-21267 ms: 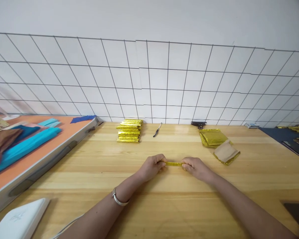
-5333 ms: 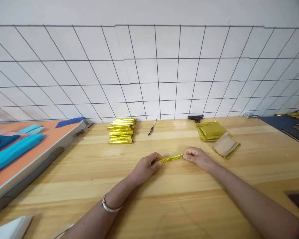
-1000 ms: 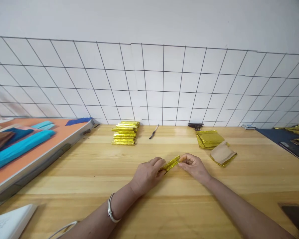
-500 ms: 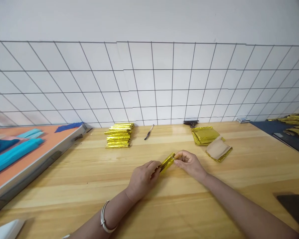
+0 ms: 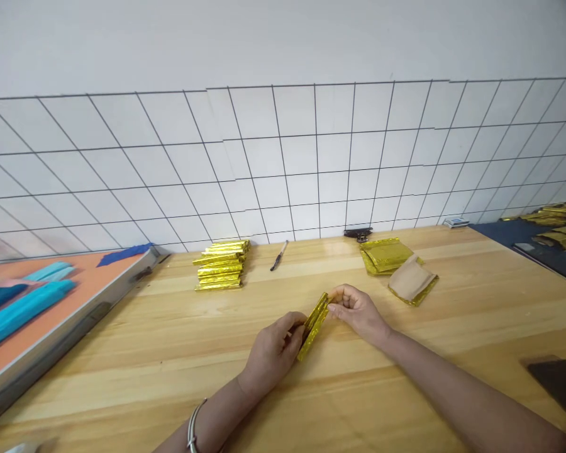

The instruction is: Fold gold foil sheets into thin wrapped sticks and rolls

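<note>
Gold foil strip [image 5: 312, 325], level between the hands a second ago, now slants steeply over the wooden table [image 5: 170, 352]. Left hand [image 5: 271, 352] grips its near end while right hand [image 5: 358, 308] pinches the far tip, so the fold looks nearly finished.

I see a wooden table [image 5: 170, 352] against a wall with a black wire grid [image 5: 283, 163]. Stack of gold bars [image 5: 221, 265] at the back left, pen [image 5: 278, 256] just right of it. Black clip [image 5: 357, 233] near the wall. Gold sheets [image 5: 385, 255] back right, with a brown-faced sheet [image 5: 411, 280] touching them. Orange board [image 5: 42, 314] on the left carrying blue rolls [image 5: 23, 305]. Dark mat [image 5: 538, 242] far right holding more gold pieces [image 5: 554, 217].
</note>
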The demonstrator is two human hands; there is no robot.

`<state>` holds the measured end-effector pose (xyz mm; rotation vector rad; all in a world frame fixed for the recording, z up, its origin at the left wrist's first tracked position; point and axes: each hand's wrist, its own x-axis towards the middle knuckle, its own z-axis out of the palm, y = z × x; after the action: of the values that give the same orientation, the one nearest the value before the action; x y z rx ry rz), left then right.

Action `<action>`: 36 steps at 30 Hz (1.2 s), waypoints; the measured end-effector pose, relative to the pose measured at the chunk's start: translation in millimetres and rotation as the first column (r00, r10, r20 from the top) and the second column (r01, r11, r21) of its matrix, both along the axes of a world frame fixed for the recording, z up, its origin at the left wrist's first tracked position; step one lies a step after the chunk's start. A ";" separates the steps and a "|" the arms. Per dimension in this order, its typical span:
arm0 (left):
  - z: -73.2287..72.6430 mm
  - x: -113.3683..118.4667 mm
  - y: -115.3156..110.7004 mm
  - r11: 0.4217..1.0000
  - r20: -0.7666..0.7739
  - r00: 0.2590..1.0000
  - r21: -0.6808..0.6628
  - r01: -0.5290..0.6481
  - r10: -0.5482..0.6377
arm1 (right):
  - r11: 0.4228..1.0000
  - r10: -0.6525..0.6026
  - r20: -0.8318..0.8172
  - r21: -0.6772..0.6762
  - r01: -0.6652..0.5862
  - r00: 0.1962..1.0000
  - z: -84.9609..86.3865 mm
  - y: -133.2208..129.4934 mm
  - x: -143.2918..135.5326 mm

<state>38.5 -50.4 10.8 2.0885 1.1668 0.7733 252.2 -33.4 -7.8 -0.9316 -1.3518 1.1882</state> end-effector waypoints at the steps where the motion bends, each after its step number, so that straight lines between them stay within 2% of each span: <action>1: 0.6 0.6 -0.5 1.000 0.004 1.000 -0.001 0.002 -0.002 | 1.000 -0.007 -0.003 -0.002 0.007 1.000 0.7 -0.4 -0.4; 17: 2.7 4.6 -4.9 0.999 0.014 0.999 -0.032 0.033 -0.033 | 0.998 -0.056 0.013 -0.035 0.056 0.998 -0.4 -2.1 -3.3; 36: 0.8 4.1 -4.4 0.999 0.054 0.998 -0.028 0.029 -0.027 | 0.995 -0.072 0.053 -0.070 0.076 0.996 8.2 -5.1 -5.8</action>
<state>42.6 -54.7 11.6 2.0435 1.1112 0.7897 246.5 -38.5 0.4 -1.0606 -1.3107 1.1699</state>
